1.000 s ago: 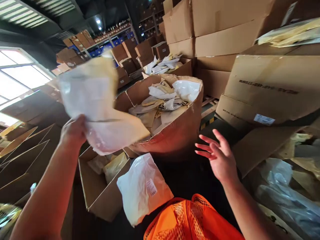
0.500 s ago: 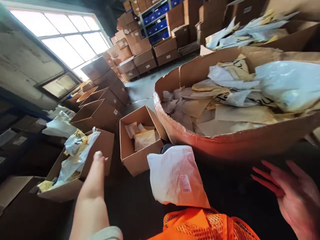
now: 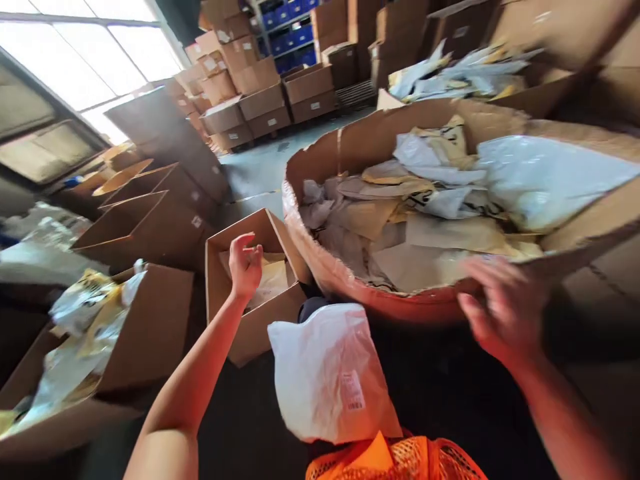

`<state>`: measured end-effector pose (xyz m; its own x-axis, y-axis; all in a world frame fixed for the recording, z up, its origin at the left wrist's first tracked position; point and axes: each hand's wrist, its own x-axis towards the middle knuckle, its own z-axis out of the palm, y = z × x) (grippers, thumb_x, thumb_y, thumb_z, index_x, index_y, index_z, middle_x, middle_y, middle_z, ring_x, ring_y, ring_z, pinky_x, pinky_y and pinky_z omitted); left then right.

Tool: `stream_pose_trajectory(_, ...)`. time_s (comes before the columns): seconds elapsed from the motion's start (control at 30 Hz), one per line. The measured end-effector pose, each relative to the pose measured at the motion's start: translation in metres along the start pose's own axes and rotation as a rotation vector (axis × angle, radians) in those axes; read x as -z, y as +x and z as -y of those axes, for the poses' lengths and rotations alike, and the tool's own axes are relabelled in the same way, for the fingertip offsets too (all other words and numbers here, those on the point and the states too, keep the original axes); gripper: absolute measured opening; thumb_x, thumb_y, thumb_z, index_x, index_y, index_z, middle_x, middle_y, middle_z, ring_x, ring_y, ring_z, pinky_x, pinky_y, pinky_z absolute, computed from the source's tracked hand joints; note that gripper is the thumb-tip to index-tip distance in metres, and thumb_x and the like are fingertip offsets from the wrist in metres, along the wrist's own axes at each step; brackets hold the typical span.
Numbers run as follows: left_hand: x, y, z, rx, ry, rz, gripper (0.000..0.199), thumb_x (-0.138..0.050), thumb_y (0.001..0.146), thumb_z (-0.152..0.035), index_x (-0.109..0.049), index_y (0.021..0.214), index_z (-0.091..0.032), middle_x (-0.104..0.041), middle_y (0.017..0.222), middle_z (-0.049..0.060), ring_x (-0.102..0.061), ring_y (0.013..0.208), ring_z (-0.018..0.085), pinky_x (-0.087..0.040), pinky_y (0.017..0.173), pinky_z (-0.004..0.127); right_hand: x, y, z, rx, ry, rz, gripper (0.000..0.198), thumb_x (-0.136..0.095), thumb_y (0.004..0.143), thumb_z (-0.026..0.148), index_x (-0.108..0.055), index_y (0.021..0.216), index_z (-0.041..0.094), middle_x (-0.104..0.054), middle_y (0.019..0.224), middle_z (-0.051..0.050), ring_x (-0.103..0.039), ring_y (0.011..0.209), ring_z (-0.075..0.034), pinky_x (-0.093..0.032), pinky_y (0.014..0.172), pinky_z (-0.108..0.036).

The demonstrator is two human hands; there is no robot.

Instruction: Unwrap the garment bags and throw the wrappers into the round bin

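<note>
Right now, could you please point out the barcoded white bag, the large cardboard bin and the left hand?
Barcoded white bag [image 3: 320,377]: head view, its front face.
Large cardboard bin [image 3: 415,309]: head view, its outer front wall.
Left hand [image 3: 245,269]: head view, the middle of the hand.

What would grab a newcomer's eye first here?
The huge, ragged carton of packets at right stands out. Below it, a labelled white bag shows beside the orange vest. The left hand hovers over a smaller box; the right hand is by the carton.
</note>
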<state>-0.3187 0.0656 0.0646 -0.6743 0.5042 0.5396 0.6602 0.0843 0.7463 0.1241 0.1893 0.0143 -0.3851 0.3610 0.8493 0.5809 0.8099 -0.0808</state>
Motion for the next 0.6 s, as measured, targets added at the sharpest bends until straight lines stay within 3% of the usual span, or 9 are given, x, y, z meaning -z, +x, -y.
stream_pose_trajectory(0.1, -0.046, 0.016, -0.077, -0.664, -0.057, 0.110, 0.021, -0.060, 0.088, -0.027, -0.057, 0.108, -0.023, -0.063, 0.117, 0.008, -0.058, 0.114, 0.022, -0.049, 0.097, 0.040, -0.017, 0.009, 0.003, -0.050, -0.132, -0.047, 0.034, -0.046, 0.097, 0.038, -0.064, 0.075, 0.020, -0.069, 0.079, -0.004, -0.063, 0.089, -0.023, -0.031, 0.107, -0.048)
stream_pose_trajectory(0.13, -0.066, 0.022, -0.101, -0.820, -0.026, 0.147, 0.021, -0.059, 0.088, -0.027, -0.057, 0.109, -0.022, -0.063, 0.118, 0.009, -0.057, 0.115, 0.023, -0.048, 0.100, 0.042, -0.020, 0.008, 0.007, -0.086, -0.149, -0.073, 0.036, -0.049, 0.096, 0.037, -0.060, 0.066, 0.020, -0.066, 0.072, -0.002, -0.061, 0.081, -0.021, -0.031, 0.106, -0.047)
stream_pose_trajectory(0.2, -0.112, 0.037, -0.141, -0.970, 0.112, 0.258, 0.028, -0.061, 0.087, -0.029, -0.057, 0.113, -0.020, -0.062, 0.121, 0.010, -0.055, 0.118, 0.025, -0.046, 0.103, 0.044, -0.017, 0.003, 0.016, -0.135, -0.135, -0.070, 0.037, -0.051, 0.095, 0.037, -0.056, 0.062, 0.020, -0.064, 0.068, -0.002, -0.059, 0.077, -0.019, -0.033, 0.104, -0.045)
stream_pose_trajectory(0.27, -0.167, 0.053, -0.168, -0.996, 0.328, 0.409, 0.042, -0.066, 0.083, -0.031, -0.056, 0.122, -0.018, -0.059, 0.128, 0.013, -0.051, 0.124, 0.029, -0.043, 0.105, 0.045, -0.010, -0.003, 0.024, -0.171, -0.091, -0.037, 0.036, -0.052, 0.094, 0.036, -0.056, 0.063, 0.020, -0.064, 0.069, -0.001, -0.059, 0.080, -0.020, -0.032, 0.105, -0.044)
stream_pose_trajectory(0.37, -0.250, 0.074, -0.178, -0.982, 0.704, 0.646, 0.075, -0.075, 0.076, -0.030, -0.045, 0.143, -0.011, -0.048, 0.144, 0.020, -0.035, 0.140, 0.037, -0.035, 0.112, 0.049, -0.003, -0.007, 0.028, -0.201, -0.028, -0.064, 0.031, -0.055, 0.091, 0.035, -0.052, 0.064, 0.021, -0.062, 0.067, -0.001, -0.058, 0.078, -0.019, -0.031, 0.104, -0.044)
stream_pose_trajectory(0.43, -0.298, 0.080, -0.167, -0.968, 0.932, 0.783, 0.101, -0.082, 0.068, -0.024, -0.032, 0.154, -0.009, -0.033, 0.156, 0.023, -0.019, 0.148, 0.043, -0.025, 0.116, 0.056, -0.004, -0.006, 0.027, -0.217, 0.012, -0.119, 0.024, -0.056, 0.087, 0.033, -0.052, 0.067, 0.022, -0.062, 0.066, -0.001, -0.059, 0.076, -0.020, -0.031, 0.104, -0.046)
stream_pose_trajectory(0.5, -0.338, 0.080, -0.147, -0.910, 1.077, 0.889, 0.124, -0.090, 0.057, -0.025, -0.021, 0.160, -0.017, -0.017, 0.165, 0.019, -0.002, 0.150, 0.048, -0.015, 0.116, 0.067, -0.009, -0.005, 0.026, -0.228, 0.053, -0.150, 0.017, -0.055, 0.086, 0.032, -0.054, 0.071, 0.022, -0.064, 0.067, 0.000, -0.061, 0.076, -0.020, -0.030, 0.105, -0.048)
stream_pose_trajectory(0.6, -0.388, 0.073, -0.116, -0.726, 1.079, 0.939, 0.137, -0.092, 0.051, -0.049, -0.011, 0.161, -0.031, 0.000, 0.168, 0.010, 0.009, 0.147, 0.054, -0.010, 0.108, 0.081, -0.020, -0.008, 0.027, -0.290, 0.127, -0.195, 0.013, -0.054, 0.084, 0.034, -0.058, 0.076, 0.024, -0.067, 0.069, 0.003, -0.065, 0.076, -0.021, -0.028, 0.108, -0.051)
